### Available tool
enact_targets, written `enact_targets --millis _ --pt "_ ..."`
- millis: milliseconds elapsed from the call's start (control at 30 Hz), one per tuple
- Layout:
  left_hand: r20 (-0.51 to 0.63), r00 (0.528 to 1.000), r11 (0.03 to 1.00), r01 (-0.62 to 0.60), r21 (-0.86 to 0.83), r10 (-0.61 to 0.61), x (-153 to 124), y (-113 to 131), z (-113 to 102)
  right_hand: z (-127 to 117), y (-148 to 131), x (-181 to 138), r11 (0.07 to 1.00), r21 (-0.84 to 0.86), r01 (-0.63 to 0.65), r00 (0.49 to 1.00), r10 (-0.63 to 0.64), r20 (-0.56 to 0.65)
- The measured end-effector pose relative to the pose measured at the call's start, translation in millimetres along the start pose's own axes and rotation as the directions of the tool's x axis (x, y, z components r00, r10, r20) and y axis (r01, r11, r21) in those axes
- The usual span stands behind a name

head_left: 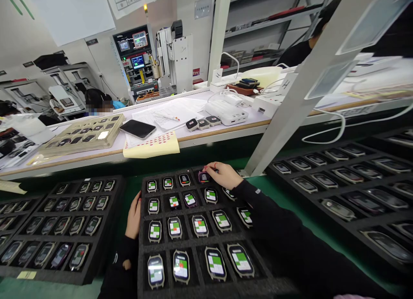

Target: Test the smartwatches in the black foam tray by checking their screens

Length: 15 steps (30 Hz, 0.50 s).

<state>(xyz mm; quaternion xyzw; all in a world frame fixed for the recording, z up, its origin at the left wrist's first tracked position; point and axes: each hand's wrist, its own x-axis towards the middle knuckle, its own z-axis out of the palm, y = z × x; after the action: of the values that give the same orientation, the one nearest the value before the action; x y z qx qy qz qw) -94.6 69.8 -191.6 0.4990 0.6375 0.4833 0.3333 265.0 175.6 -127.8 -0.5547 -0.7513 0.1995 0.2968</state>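
Observation:
A black foam tray (pixel 161 241) in front of me holds smartwatch bodies in its compartments. Many of their screens are lit with green, white and red blocks. At the tray's far right, my right hand (pixel 226 175) has its fingertips closed on a purple-cased smartwatch (pixel 204 177) with a dark screen showing text. That watch sits at its compartment, partly covered by the fingers. Along the tray's left edge, my left hand (pixel 133 217) grips the side, its fingers partly hidden. Beside the right hand in the back row lies a dark-screened smartwatch (pixel 185 180).
More foam trays of watches stand at left (pixel 101 247) and right (pixel 309 172). A slanting metal post (pixel 274 131) rises close to my right arm. The shelf beyond carries a phone (pixel 138 129), three small watches (pixel 203 124), papers and a white charger box (pixel 227 112). Other people sit farther off.

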Motion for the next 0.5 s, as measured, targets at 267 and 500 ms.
enact_targets --millis 267,500 --pt "0.019 1.000 1.000 0.004 0.002 -0.004 -0.1 0.9 -0.4 1.2 3.5 0.3 1.000 0.018 0.025 0.999 -0.026 0.039" --pt "0.018 1.000 1.000 0.009 0.004 -0.009 -0.3 0.9 -0.6 3.4 8.3 2.0 0.998 0.038 0.050 0.998 -0.052 0.047"
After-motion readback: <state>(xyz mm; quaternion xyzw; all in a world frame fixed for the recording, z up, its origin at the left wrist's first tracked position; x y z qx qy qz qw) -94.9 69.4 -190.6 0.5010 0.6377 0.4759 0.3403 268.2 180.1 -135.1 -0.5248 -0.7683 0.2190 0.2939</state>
